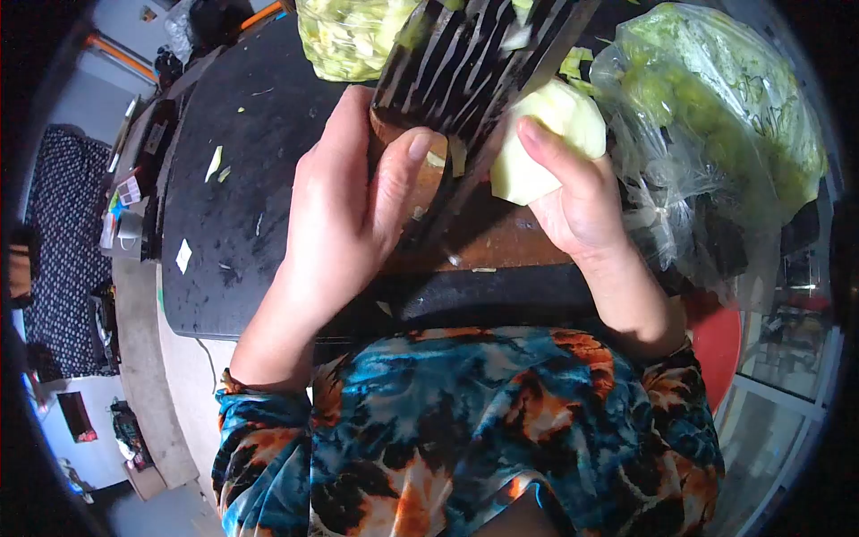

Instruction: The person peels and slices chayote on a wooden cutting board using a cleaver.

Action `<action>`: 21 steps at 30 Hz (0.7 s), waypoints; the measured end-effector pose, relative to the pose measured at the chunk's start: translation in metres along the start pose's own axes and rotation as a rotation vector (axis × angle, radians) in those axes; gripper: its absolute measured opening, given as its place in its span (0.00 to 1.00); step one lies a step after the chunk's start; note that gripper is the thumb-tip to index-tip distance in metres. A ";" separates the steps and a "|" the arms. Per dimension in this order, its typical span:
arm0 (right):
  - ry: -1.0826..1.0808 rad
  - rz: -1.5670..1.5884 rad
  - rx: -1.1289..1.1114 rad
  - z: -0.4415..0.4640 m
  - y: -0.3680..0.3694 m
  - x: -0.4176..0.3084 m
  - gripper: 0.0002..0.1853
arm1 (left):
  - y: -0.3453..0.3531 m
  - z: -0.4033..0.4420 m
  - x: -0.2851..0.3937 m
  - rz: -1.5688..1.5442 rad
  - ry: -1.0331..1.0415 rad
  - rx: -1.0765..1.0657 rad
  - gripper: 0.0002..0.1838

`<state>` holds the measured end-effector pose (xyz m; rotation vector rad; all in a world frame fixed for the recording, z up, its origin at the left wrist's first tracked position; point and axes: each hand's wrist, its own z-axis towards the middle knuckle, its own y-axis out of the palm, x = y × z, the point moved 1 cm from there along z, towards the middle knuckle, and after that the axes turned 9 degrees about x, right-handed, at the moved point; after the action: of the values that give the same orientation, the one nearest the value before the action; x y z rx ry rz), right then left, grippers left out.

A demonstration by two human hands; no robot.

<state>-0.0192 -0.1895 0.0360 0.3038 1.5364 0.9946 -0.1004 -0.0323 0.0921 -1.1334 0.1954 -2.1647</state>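
Observation:
My left hand [344,192] is wrapped round the near left corner of a dark slatted slicer [474,67], its thumb on the near end. My right hand [582,192] grips a pale green vegetable piece [555,139], thumb on top, beside the slicer's right edge. Below the slicer lies a brown wooden board [501,242]. At the top, left of the slicer, is a clear bag of chopped pale green pieces [349,36]. Bits of the vegetable cling to the slats.
A large clear plastic bag [716,107] with green vegetable sits at the right. Small scraps dot the black table [233,179] at the left. Part of a red basin [716,345] shows below the right forearm. A patterned dark cloth [67,251] is at the far left.

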 end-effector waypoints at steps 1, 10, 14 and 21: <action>0.006 0.019 -0.006 0.000 -0.001 0.000 0.17 | 0.000 0.000 0.001 0.011 -0.041 -0.004 0.14; -0.016 0.090 0.025 0.000 0.000 0.001 0.16 | 0.013 -0.005 -0.002 -0.148 -0.185 0.038 0.13; -0.039 0.108 0.034 0.000 -0.001 0.001 0.16 | 0.018 -0.007 -0.006 -0.179 -0.202 0.023 0.13; -0.048 0.143 0.043 0.000 -0.004 0.001 0.15 | 0.022 -0.009 -0.006 -0.225 -0.229 0.041 0.12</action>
<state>-0.0187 -0.1909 0.0323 0.4698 1.5102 1.0593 -0.0935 -0.0469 0.0733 -1.4253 -0.0816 -2.1965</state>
